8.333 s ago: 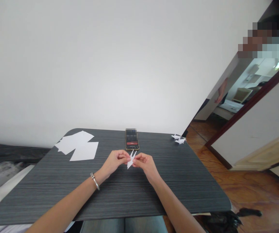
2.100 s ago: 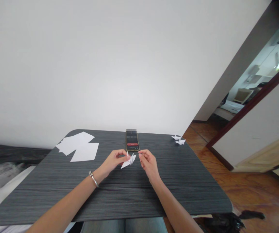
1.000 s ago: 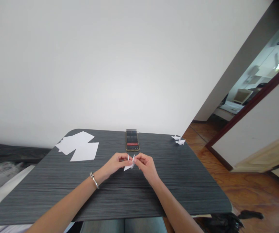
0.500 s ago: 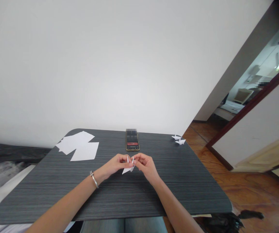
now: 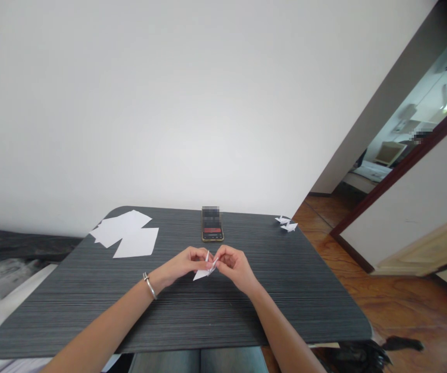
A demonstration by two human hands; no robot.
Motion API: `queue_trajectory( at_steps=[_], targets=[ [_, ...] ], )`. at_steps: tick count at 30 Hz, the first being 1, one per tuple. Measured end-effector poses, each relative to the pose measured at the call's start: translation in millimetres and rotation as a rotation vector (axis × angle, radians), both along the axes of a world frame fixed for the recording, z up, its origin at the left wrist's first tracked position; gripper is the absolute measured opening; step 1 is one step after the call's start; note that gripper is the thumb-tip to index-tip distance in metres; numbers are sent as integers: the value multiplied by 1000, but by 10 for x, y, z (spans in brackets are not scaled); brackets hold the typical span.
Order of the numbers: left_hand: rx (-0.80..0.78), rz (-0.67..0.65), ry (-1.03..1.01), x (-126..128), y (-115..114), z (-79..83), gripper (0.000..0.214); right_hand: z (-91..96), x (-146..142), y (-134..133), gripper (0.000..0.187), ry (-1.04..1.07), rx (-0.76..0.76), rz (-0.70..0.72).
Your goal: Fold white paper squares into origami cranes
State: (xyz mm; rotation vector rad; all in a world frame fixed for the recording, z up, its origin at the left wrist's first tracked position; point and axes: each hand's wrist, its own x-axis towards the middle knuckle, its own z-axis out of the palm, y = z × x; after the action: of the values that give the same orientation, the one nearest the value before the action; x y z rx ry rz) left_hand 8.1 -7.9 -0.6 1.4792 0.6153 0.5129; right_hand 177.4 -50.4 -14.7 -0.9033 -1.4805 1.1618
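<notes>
Between both hands, just above the table, is a small white folded paper crane (image 5: 201, 274) with pointed tips. My left hand (image 5: 189, 262) pinches its body between thumb and fingers, and a flat wing-like flap hangs out below the thumb. My right hand (image 5: 234, 264) is closed on a thin point at the crane's right side. Part of the folded paper is hidden behind the fingers. Two similar folded paper cranes, including the nearer crane (image 5: 289, 227), rest at the table's far right corner.
Several loose white paper sheets (image 5: 137, 242) overlap at the table's left. A phone (image 5: 212, 228) with a lit screen lies beyond my hands near the wall (image 5: 223, 103). The dark table (image 5: 304, 305) has rounded corners. Right of it are wooden floor and a doorway.
The thin point in my right hand has tilted outward to the right, away from the other upright tip. The flap below my left thumb has shifted slightly left. Both hands stay nearly in place.
</notes>
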Motion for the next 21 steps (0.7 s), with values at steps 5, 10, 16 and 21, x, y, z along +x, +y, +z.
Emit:
queue_trajectory(
  at_steps=[5,10,16,21],
  targets=[
    [-93,-31,12,6,-28,32,23,-1,17,-18,6,-66,63,-2],
    [-138,-46,-8,4,-32,20,23,22,15,-31,5,-146,165,-31],
    [-128,-44,-18,-5,-22,8,22,56,29,-36,7,-255,243,-62],
    [-132,-50,-2,-11,-23,29,23,87,62,-39,11,-342,341,-81]
  ],
)
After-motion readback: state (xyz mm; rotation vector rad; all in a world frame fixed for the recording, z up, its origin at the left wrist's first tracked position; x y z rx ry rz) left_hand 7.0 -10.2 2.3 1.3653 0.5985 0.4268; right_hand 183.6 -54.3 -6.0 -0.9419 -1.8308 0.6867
